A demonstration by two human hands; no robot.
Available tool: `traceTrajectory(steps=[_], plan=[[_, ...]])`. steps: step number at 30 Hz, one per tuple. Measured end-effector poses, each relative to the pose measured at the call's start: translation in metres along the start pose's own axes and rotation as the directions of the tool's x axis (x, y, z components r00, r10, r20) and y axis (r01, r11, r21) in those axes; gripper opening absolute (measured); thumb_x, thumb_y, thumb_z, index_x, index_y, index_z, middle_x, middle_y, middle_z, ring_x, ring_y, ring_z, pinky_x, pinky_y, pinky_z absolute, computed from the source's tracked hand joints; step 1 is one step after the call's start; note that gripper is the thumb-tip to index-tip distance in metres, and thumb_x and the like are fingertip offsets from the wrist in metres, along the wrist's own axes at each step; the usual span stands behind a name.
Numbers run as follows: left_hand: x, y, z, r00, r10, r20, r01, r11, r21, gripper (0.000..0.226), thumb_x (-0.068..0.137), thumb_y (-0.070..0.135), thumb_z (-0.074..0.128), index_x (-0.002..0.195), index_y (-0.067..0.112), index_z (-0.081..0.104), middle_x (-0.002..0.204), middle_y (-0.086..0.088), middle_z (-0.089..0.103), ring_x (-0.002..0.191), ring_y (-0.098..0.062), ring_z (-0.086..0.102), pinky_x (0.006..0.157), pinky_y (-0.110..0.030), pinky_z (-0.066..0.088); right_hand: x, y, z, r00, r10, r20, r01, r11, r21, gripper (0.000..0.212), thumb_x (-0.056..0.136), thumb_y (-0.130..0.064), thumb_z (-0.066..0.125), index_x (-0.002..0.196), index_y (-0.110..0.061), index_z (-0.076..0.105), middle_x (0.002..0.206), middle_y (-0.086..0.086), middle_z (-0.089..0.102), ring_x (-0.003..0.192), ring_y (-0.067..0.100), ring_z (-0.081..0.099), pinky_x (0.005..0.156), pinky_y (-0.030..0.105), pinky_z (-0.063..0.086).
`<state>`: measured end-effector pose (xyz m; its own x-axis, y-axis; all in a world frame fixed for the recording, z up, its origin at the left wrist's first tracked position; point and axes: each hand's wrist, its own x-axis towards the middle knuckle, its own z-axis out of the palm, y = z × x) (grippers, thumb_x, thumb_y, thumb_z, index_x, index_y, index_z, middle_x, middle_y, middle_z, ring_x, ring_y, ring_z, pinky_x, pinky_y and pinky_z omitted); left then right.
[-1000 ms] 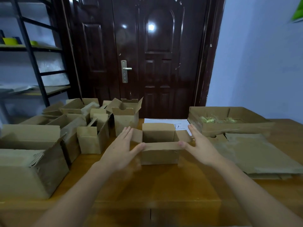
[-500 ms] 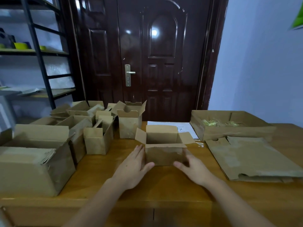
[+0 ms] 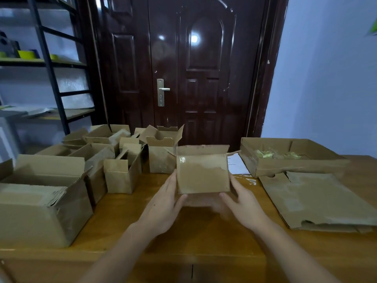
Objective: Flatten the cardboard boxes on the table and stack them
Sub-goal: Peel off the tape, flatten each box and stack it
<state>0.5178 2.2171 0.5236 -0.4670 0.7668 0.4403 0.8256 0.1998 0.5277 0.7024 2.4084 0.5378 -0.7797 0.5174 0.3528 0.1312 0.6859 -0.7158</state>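
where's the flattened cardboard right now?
Head view, right side of the table: the flattened cardboard lies flat, just in front of the shallow open tray box, right of the right hand.

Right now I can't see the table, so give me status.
Both hands, left and right, grip small box, lifted and tilted. Flattened cardboard waits right. Nothing between.

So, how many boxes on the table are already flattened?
1 for certain: the flattened box lies on the table's right side, before the shallow box, right of the small box being held. Its layered front edge may hide more.
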Motion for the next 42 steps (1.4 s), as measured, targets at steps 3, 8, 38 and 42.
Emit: traceTrajectory(steps=[3,8,38,42], plan=[[0.001,0.005,-0.002,1.000,-0.008,-0.019,0.007,0.996,-0.093,0.088,0.096,0.071,0.045,0.155,0.056,-0.018,0.169,0.027,0.003,0.153,0.001,0.015,0.122,-0.040,0.029,0.000,-0.007,0.000,0.998,-0.040,-0.056,0.042,0.998,0.040,0.062,0.099,-0.049,0.051,0.154,-0.051,0.023,0.145,-0.034,0.045,0.133,-0.014,0.039,0.105,0.014,0.039],[0.005,0.011,-0.001,0.996,-0.009,-0.088,0.005,0.999,-0.044,0.127,0.083,0.049,0.080,0.153,0.053,-0.026,0.166,0.031,-0.002,0.153,0.000,0.012,0.120,-0.038,0.029,0.000,-0.022,0.001,0.996,0.033,-0.080,-0.026,0.996,0.085,0.066,0.090,-0.070,0.038,0.145,-0.065,0.002,0.139,-0.031,0.045,0.125,-0.007,0.046,0.084,-0.001,0.040],[0.012,0.007,0.009,0.991,-0.097,0.094,0.111,0.983,-0.148,0.093,0.075,0.097,0.048,0.150,0.065,0.003,0.142,0.032,0.035,0.129,0.001,0.042,0.102,-0.031,0.043,0.006,-0.010,-0.004,0.959,0.255,0.124,-0.268,0.958,0.105,0.107,0.073,-0.083,0.055,0.158,-0.046,0.002,0.167,-0.008,0.017,0.151,0.020,0.023,0.119,0.045,0.030],[0.009,-0.003,0.007,0.984,-0.091,0.154,0.108,0.989,-0.102,0.076,0.078,0.096,0.043,0.144,0.073,0.012,0.142,0.017,0.043,0.121,-0.009,0.051,0.087,-0.029,0.051,0.013,-0.001,0.001,0.954,0.277,0.114,-0.294,0.936,0.194,0.105,0.073,-0.081,0.058,0.158,-0.046,0.009,0.166,-0.006,0.023,0.149,0.022,0.027,0.115,0.044,0.033]])
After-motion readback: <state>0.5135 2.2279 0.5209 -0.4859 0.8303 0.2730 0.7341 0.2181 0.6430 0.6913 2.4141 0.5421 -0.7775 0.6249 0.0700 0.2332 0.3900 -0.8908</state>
